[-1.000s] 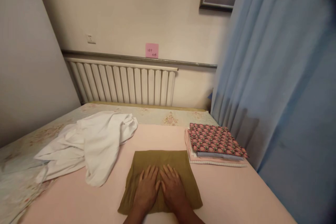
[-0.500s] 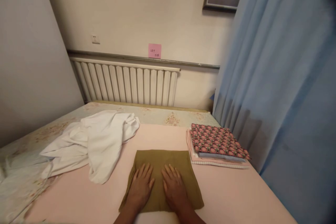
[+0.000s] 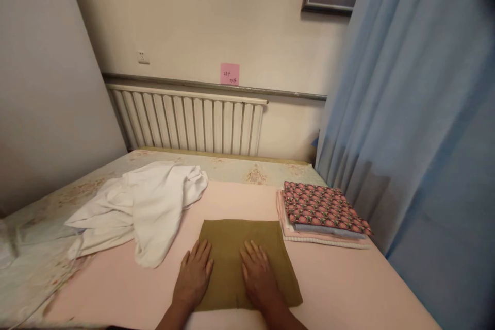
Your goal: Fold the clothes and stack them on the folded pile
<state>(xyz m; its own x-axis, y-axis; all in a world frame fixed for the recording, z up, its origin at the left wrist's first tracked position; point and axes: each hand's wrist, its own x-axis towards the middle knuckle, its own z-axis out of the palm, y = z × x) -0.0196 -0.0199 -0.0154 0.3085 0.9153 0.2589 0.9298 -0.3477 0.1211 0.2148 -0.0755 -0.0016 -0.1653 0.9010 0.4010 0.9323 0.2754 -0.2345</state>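
A folded olive-brown cloth (image 3: pixel 228 263) lies flat on a pink sheet (image 3: pixel 340 283) in front of me. My left hand (image 3: pixel 194 270) rests palm down on the cloth's left edge, its fingers stretched out and slightly apart. On the right half of the cloth, my right hand (image 3: pixel 258 270) lies flat with fingers extended. Neither hand grips anything. Between the two hands the cloth looks smooth, and its lower right corner flares outward.
Left of the cloth is a crumpled white cloth (image 3: pixel 154 211). To the right sits a stack of folded fabrics topped by a red patterned one (image 3: pixel 320 206). A radiator (image 3: pixel 193 121) runs along the wall behind the bed, and a blue curtain (image 3: pixel 386 113) hangs at right.
My left hand has slid left, from the cloth's inner area to its left edge. My right hand has stayed nearly in place on the cloth. The view has shifted slightly.
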